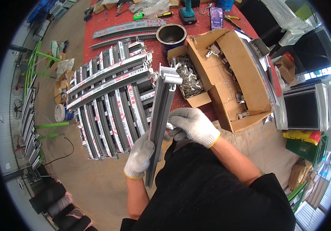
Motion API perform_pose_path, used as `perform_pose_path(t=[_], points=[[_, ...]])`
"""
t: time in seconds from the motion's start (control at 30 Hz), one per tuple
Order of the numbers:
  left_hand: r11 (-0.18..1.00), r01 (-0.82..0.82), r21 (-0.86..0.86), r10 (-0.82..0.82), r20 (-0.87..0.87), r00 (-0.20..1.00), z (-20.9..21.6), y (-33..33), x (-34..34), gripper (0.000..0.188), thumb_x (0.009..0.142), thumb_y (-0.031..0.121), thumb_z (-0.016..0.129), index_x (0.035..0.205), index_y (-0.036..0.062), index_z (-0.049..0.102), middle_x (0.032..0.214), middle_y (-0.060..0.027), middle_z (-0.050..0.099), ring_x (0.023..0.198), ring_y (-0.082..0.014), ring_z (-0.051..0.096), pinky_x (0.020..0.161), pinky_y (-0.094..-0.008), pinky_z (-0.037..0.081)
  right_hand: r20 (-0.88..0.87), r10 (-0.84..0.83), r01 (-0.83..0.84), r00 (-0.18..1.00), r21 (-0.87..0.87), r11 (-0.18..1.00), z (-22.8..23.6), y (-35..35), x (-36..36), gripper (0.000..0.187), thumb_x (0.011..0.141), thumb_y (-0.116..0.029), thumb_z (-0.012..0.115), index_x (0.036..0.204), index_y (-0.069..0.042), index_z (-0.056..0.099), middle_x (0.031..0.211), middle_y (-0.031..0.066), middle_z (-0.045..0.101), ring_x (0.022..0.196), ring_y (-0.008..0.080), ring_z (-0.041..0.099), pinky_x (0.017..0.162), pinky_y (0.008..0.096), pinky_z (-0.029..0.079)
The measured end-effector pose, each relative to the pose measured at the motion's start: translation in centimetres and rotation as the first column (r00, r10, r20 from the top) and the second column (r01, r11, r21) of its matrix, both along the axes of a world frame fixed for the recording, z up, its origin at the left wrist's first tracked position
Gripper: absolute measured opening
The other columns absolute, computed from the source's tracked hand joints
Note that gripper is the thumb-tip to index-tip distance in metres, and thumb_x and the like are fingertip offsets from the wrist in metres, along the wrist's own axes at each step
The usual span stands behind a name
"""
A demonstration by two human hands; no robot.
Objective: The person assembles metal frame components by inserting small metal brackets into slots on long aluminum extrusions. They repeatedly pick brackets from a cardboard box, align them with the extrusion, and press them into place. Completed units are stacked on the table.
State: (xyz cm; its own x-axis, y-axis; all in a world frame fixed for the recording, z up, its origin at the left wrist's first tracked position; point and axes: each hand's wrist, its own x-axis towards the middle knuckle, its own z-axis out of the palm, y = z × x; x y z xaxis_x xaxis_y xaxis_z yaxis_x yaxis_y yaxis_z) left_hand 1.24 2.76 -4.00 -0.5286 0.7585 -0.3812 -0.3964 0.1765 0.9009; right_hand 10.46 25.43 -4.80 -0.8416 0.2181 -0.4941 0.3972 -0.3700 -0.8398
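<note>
Across the upper middle of the view spreads a red worktable, and at its near left lies a stack of grey metal bars striped with printed film, two of them laid crosswise on top. To the right sits a long open carton with a few metal brackets scattered inside. Nearer the body, one separate grooved bar is held up off the stack at a tilt, and beside its far end stands a smaller open carton full of shiny metal parts. The gloved left hand is wrapped round the bar's lower half, thumb across its face; the gloved right hand has its fingers bent together at the bar's right side, seemingly pinching a small silvery piece, partly hidden; whether it touches the bar I cannot tell. The step in hand looks like bringing that piece to the bar, and the next move would call for a steady left grip while the right fingertips line it up with a groove
</note>
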Motion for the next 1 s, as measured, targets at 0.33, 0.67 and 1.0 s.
perform_pose_path(t=[0.33,0.67,1.0], points=[[0.999,0.035,-0.013,-0.035,0.034,0.999,0.0,-0.5,-0.6,0.105,0.090,0.081,0.080,0.128,-0.0156,0.069,0.104,-0.0162,0.077,0.064,-0.0125,0.065,0.055,-0.0277,0.050,0.075,0.137,-0.140,0.988,0.029,0.990,0.4,0.8,0.2,0.032,0.105,-0.021,0.073,0.119,0.005,0.084,0.082,0.0063,0.077,0.065,0.0120,0.070,0.062,0.0297,0.058],[0.997,0.072,0.031,-0.075,0.107,0.991,0.9,-0.3,-0.6,0.111,0.083,0.084,0.085,0.129,-0.0160,0.071,0.104,-0.0182,0.079,0.065,-0.0146,0.068,0.055,-0.0287,0.051,0.060,0.182,-0.162,0.981,-0.243,0.956,0.3,1.6,0.4,0.033,0.100,-0.018,0.076,0.121,0.007,0.083,0.081,0.0093,0.075,0.061,0.0131,0.069,0.054,0.0298,0.055],[0.989,0.119,-0.093,-0.125,-0.066,0.990,1.5,-0.4,-1.1,0.110,0.081,0.086,0.083,0.132,-0.0115,0.073,0.107,-0.0148,0.078,0.069,-0.0138,0.068,0.059,-0.0278,0.050,0.131,0.099,-0.086,0.987,-0.102,0.991,1.6,1.2,0.5,0.027,0.099,-0.020,0.076,0.104,0.005,0.084,0.074,0.0070,0.073,0.056,0.0119,0.066,0.054,0.0287,0.056]])
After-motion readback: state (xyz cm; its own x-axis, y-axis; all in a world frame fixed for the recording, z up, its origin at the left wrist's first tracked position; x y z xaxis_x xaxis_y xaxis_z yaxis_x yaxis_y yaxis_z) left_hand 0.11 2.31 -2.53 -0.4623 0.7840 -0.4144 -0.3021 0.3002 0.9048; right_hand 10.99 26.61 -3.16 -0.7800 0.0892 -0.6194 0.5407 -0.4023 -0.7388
